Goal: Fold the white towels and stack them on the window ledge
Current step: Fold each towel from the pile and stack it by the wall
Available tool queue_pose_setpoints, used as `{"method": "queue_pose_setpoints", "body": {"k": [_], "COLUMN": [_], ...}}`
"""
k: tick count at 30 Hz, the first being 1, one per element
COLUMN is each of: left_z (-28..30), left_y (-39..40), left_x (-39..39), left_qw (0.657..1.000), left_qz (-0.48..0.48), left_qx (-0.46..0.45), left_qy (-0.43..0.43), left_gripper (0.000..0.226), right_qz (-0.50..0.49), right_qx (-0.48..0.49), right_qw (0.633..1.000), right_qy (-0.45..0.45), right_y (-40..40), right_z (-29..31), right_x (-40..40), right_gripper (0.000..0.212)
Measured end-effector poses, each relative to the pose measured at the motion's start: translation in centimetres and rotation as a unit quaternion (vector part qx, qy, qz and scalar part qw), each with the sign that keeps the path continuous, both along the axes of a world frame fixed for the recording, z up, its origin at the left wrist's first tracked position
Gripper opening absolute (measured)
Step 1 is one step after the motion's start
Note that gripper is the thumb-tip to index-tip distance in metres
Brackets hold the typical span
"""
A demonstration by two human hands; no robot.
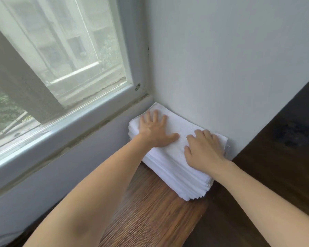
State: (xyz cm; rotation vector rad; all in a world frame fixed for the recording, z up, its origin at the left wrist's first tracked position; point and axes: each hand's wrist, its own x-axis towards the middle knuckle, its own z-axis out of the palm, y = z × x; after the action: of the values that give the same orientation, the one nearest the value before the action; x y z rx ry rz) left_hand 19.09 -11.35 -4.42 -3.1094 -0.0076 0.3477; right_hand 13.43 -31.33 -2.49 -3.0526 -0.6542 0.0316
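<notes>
A stack of several folded white towels (175,168) lies on the wooden window ledge (150,202), pushed into the corner between the window wall and the white side wall. My left hand (154,130) lies flat on the far left part of the top towel, fingers spread. My right hand (203,148) rests on the right part of the top towel, its fingers bent slightly and lying on the cloth. Both hands press down on the stack; neither grips anything.
The window (57,56) with its white frame (75,120) runs along the left. A white wall (230,59) closes the corner on the right. A dark wooden surface (278,157) lies beyond the ledge at the right.
</notes>
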Motion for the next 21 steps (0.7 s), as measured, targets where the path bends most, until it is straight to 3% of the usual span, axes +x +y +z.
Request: {"method": "queue_pose_setpoints", "body": {"k": [3, 7, 11, 18, 21], "left_z": [0.4, -1.3, -2.5, -1.3, 0.6], "left_y": [-0.6, 1.3, 2.9, 2.5, 2.2], "left_x": [-0.1, -1.3, -1.5, -1.9, -3.0], "left_qw": [1.0, 0.999, 0.995, 0.995, 0.995], "left_qz": [0.005, 0.01, 0.014, 0.03, 0.019], "left_qx": [0.013, -0.05, -0.094, -0.099, -0.095], "left_qy": [0.003, -0.007, -0.033, -0.017, -0.014], "left_gripper": [0.089, 0.068, 0.07, 0.077, 0.076], "right_qz": [0.04, 0.041, 0.041, 0.027, 0.03], "right_qx": [0.093, 0.058, 0.049, -0.007, -0.031], "right_qw": [0.995, 0.996, 0.995, 0.992, 0.996], "right_qy": [0.001, 0.058, 0.078, 0.124, 0.082], "right_y": [2.7, 2.5, 0.4, -1.2, -0.3], "right_z": [-0.4, -3.0, -4.5, -2.4, 0.1], "right_x": [2.3, 2.6, 1.7, -0.7, -1.2], "right_gripper": [0.027, 0.066, 0.077, 0.067, 0.059]}}
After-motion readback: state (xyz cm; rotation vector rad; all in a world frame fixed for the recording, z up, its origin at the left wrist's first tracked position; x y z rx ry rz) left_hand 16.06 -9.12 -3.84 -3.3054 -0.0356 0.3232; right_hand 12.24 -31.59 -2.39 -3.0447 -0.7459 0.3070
